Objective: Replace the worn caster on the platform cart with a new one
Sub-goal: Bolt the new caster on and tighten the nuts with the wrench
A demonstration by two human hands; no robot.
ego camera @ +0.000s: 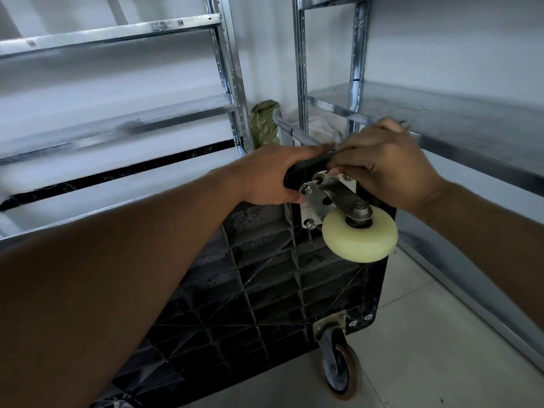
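Cream plastic caster wheel (360, 237) in steel bracket (332, 195), at top corner of upended black ribbed platform cart (265, 290). Left hand (273, 175) grips cart edge; right hand (382, 163) curls over bracket, contents unclear.

Cart underside (265, 290): matt black ribbed plastic. New caster wheel (359, 237): smooth cream plastic, bright metal bracket (329, 198).

The scene is viewed from one head-worn camera, aimed forward and down, held close above the cart (265, 290) between shelving (441, 128).
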